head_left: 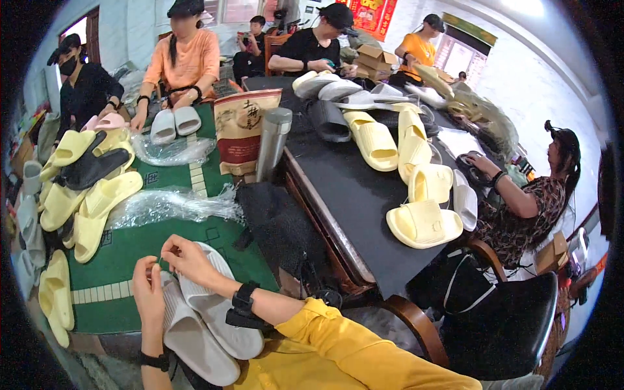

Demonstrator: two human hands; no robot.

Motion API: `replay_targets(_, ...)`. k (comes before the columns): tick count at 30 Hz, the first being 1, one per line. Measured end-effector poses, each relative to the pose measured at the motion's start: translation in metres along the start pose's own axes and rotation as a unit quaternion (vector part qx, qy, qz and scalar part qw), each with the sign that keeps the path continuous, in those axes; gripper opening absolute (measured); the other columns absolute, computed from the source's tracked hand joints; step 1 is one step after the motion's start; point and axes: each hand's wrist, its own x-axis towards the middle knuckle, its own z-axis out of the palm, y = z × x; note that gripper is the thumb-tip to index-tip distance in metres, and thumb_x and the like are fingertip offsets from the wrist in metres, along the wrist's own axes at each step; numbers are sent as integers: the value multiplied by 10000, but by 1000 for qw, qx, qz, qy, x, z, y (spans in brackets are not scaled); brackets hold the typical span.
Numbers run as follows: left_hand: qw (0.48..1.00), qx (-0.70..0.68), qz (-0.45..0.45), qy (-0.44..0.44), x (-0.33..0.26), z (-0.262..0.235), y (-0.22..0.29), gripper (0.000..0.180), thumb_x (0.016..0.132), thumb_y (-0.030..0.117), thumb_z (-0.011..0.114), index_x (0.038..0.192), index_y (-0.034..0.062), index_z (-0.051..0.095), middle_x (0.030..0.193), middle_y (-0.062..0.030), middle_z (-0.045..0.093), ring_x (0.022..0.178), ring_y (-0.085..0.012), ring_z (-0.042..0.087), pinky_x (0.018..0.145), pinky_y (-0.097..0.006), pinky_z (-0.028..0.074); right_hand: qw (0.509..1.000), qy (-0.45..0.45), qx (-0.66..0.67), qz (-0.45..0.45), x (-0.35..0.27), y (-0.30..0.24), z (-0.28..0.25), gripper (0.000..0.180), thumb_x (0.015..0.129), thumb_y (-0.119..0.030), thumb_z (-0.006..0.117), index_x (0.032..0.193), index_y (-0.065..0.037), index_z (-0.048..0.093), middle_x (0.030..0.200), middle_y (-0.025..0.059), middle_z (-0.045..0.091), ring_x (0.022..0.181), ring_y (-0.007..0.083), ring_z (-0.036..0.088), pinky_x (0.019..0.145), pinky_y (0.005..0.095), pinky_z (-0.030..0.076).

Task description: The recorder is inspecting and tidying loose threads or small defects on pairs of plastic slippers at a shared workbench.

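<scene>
My left hand [149, 296] and my right hand [192, 261] meet fingertip to fingertip over the near edge of the green table cover. Both pinch a thin dark strand [160, 261]; fingers hide most of it. Just under my hands lies a pair of grey slide slippers: the left one [198, 341] and the right one [227, 325] side by side, heels toward me over my lap. My right hand passes over the toe end of the right slipper. Clear plastic bags [172, 208] lie crumpled beyond my hands.
Yellow slippers [101, 205] and a black one [94, 170] pile up on the left. A paper bag [244, 130] and steel tumbler [273, 143] stand ahead. More slippers [426, 224] line the dark table [325, 175]. Several co-workers sit around; an empty chair [500, 331] is at right.
</scene>
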Motion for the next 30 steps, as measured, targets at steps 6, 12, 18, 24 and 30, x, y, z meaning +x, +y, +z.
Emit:
replay_targets(6, 959, 234, 114, -112, -74, -26, 55, 281, 838, 15, 563, 1116, -7, 594, 1053, -206, 552, 877, -394, 553, 753, -413, 457, 981, 116, 131, 79, 7, -4, -11, 85, 942, -94, 577, 987, -34, 537, 870, 6, 551, 729, 77, 572, 616, 228, 470)
replay_targets(12, 910, 346, 168, -157, -129, -11, 70, 507, 867, 363, 654, 1320, 162, 551, 1010, -157, 552, 920, -355, 560, 751, -465, 502, 989, -9, -82, -122, -62, -111, -39, 353, 938, -61, 561, 1286, -54, 501, 1216, 103, 493, 994, 155, 589, 803, 278, 530)
replay_targets(18, 883, 405, 203, -125, -113, 9, 47, 471, 889, 398, 615, 1303, 176, 580, 910, -141, 536, 866, -343, 552, 704, -436, 483, 777, 268, -550, -148, -210, -271, -203, 200, 822, -4, 630, 1009, -57, 677, 1090, 118, 653, 1014, 278, 627, 882, 360, 502)
replay_targets(24, 901, 357, 155, -189, -105, -4, 36, 468, 883, 294, 615, 1313, 120, 559, 948, -162, 547, 980, -364, 528, 808, -470, 447, 670, 451, -562, 178, -377, -321, -381, 227, 870, -192, 645, 1004, -16, 694, 922, 93, 704, 837, 173, 650, 753, 306, 513)
replay_targets(30, 869, 378, 248, -203, -85, -47, 16, 451, 951, 269, 567, 1366, 100, 513, 814, -150, 560, 819, -325, 533, 744, -430, 446, 675, 274, -485, 484, -507, -225, -429, 363, 781, -312, 727, 1051, -70, 706, 1025, 81, 711, 926, 235, 667, 810, 338, 526)
